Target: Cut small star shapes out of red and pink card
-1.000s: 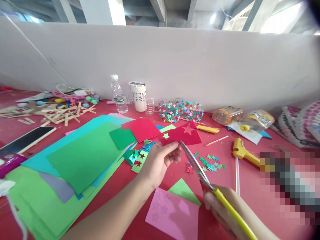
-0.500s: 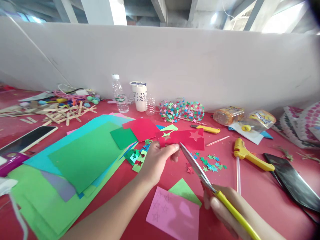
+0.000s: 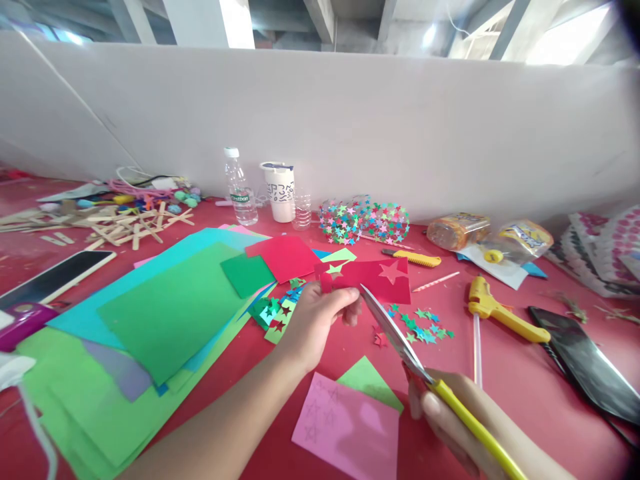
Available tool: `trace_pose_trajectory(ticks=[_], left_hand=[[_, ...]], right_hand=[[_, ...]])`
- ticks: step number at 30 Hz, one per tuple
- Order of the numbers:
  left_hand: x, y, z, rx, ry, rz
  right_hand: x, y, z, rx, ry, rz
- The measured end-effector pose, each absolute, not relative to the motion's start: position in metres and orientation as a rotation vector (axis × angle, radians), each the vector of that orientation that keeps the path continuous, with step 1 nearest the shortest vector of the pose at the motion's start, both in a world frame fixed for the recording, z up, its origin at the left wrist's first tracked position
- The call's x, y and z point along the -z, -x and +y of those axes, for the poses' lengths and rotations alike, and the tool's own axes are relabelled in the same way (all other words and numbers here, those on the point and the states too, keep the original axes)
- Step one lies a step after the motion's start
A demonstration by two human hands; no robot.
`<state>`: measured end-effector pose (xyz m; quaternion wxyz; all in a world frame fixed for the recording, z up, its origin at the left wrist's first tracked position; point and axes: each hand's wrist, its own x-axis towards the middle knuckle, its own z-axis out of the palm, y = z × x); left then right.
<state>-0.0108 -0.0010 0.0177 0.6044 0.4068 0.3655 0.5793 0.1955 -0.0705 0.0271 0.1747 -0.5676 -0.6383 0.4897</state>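
My left hand pinches a strip of red paper between thumb and fingers. Star-shaped holes are cut through the strip. In my right hand is a pair of scissors with yellow handles; their blades point up and left, tips close to the strip's lower edge near my left thumb. Below the strip lie small cut paper stars in green, blue and red. A pink sheet with pencilled stars rests on a light green square in front of me.
Coloured paper sheets spread over the left. Behind stand a water bottle, a white cup and star-covered rolls. To the right lie a yellow utility knife, a glue gun and a black item. Wooden sticks lie far left.
The red strip has tilted slightly, its right end a little lower. My hands and the scissors have barely moved.
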Motion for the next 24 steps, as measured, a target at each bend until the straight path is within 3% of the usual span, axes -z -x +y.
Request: trace_pose_trajectory(ticks=[24], left_hand=[[-0.017,0.016,0.004,-1.309,-0.983,0.846]], right_hand=[[-0.007,-0.205,-0.062,-1.457,1.640,-1.726]])
